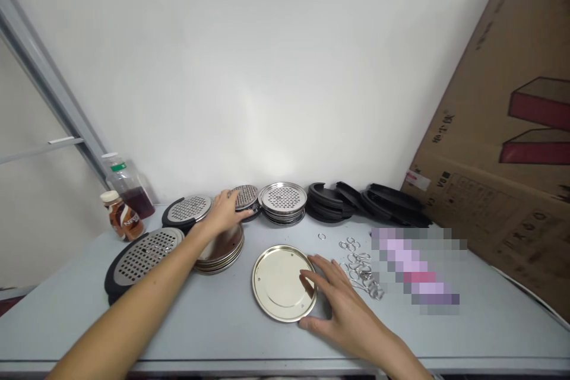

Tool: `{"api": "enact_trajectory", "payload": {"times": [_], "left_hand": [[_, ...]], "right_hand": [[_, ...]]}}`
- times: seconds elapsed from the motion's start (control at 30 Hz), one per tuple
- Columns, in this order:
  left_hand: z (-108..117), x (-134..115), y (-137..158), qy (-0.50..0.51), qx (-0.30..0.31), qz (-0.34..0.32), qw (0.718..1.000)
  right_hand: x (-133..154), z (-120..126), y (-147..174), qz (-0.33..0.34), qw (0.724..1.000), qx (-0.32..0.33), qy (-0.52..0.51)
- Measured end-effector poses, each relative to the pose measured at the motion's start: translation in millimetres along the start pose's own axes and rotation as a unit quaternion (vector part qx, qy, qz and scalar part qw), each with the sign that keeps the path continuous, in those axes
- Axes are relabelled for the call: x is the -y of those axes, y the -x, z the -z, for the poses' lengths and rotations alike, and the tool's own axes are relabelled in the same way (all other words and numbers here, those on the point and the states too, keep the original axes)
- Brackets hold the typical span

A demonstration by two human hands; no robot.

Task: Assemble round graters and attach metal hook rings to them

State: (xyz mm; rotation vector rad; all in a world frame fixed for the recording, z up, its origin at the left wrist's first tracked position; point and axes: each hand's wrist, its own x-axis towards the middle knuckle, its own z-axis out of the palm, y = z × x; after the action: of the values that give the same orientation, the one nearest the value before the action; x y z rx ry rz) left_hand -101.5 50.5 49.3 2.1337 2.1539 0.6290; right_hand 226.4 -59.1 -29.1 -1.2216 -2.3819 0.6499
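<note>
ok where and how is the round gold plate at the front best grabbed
I'd take the gold plate by its raised rim on the right, coming from the near right. It lies flat on the table, so the edge is the likeliest hold, and the right grip is spread at that side.

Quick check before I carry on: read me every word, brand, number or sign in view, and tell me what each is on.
"NE", on the brown bottle; the rest of the word is unclear.
"V3", on the cardboard carton.
"V" plus an unclear digit, same carton.
Carton's other characters, icons and small print: too small or blurred to read.
Pale metal disc: no readable text.
</note>
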Motion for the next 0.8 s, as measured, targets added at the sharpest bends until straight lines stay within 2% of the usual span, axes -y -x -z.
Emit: {"api": "enact_trajectory", "payload": {"times": [0.13,0.37,0.53,0.67,0.8], "left_hand": [[-5.3,20.5,-32.4,-0.013,0.021,0.036,0.999],[-10.8,23.1,-38.1,-0.007,0.032,0.051,0.998],[8.4,15.2,-36.3,0.009,0.004,0.049,0.999],[26.7,-4.0,3.3,0.029,-0.028,0.014,0.999],[17.6,-30.7,76.3,0.074,-0.016,-0.049,0.996]], "right_hand": [[0.8,0.0,-0.3,-0.003,1.000,0.003,0.000],[2.7,2.2,-0.5,-0.007,1.000,0.005,0.006],[4.0,3.4,-0.4,-0.004,1.000,0.005,0.003],[2.5,1.1,-1.7,-0.003,1.000,0.000,0.003],[0.4,-2.5,-2.2,0.004,1.000,-0.008,0.004]]}}
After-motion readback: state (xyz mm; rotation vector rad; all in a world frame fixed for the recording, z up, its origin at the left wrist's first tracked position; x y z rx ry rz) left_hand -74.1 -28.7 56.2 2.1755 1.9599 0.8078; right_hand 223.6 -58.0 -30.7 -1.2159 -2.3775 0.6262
